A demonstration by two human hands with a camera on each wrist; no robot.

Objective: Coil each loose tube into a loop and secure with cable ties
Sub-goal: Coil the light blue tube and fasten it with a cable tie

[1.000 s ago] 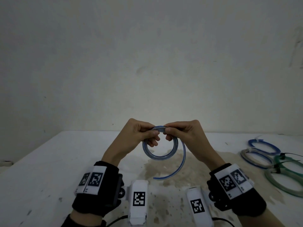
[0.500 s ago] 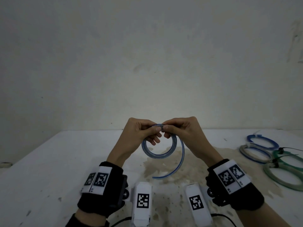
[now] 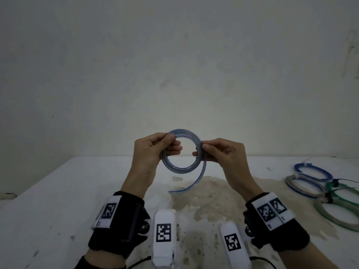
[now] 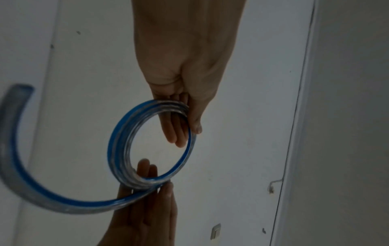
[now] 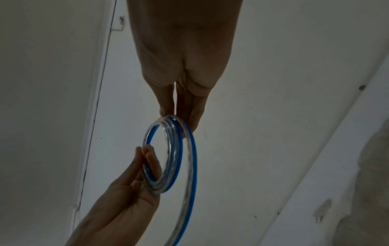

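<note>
the left hand [image 3: 150,150] pinches the left side of the tube [image 3: 182,168], coiled in a ring up above the table [image 3: 58,200]. the right hand [image 3: 223,154] pinches the right side. tied loops [image 3: 310,171] lie far right.

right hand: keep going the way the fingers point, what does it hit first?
Likely the left hand. The right hand points leftward across the coiled tube it already pinches; through the open ring, the left fingers lie opposite. Depth is uncertain.
</note>
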